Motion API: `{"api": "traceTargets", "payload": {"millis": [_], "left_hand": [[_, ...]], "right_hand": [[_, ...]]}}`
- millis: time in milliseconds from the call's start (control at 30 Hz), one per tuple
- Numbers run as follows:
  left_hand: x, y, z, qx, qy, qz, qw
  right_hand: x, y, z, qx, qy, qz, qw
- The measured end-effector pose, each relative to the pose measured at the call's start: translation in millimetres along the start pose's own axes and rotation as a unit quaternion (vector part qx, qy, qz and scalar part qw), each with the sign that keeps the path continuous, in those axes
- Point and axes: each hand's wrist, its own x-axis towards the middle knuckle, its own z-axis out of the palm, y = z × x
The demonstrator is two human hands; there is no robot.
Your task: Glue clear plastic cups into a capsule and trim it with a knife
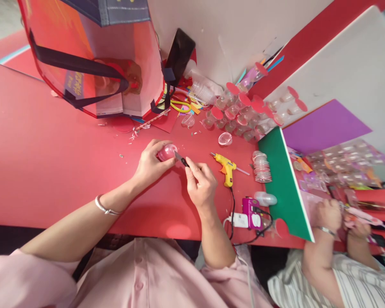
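My left hand [150, 164] is closed round a small clear plastic cup [167, 151] above the red table, thumb on the near side. In my right hand [201, 184] is a craft knife [182, 160] with a dark handle. Its blade points left and meets the cup's upper right part; whether it has cut through I cannot tell. To the right of my right hand lies a yellow glue gun [226, 169] with a glue stick in its back. A clear round lid [225, 138] lies beyond it.
Glued cups with red discs [240, 107] stand at the back right. A stack of lids [262, 167], a purple power strip [252, 212] and a green divider [284, 184] are on the right. Behind it, a co-worker's hands [330, 216] hold a pink glue gun. A large bag [96, 102] stands back left.
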Motion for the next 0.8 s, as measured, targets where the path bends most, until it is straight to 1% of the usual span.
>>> {"api": "traceTargets", "payload": {"millis": [200, 367, 433, 633, 800], "left_hand": [[-0.4, -3.6, 0.2, -0.013, 0.000, 0.006, 1.000], [-2.1, -2.5, 0.4, -0.034, -0.018, -0.051, 0.998], [-2.4, -1.1, 0.8, -0.034, -0.025, -0.059, 0.997], [-1.9, 1.3, 0.5, -0.031, -0.032, -0.051, 0.998], [-2.0, 2.5, -0.3, -0.034, -0.033, -0.055, 0.997]], "right_hand": [[-0.5, -1.2, -0.1, -0.001, -0.004, 0.001, 1.000], [-2.4, 1.1, 0.8, -0.012, -0.010, 0.003, 1.000], [-3.2, 2.2, 1.3, -0.014, -0.018, 0.008, 1.000], [-1.7, 0.8, 1.4, -0.022, -0.023, 0.001, 0.999], [-1.2, -1.1, 0.6, -0.010, -0.048, 0.006, 0.999]]}}
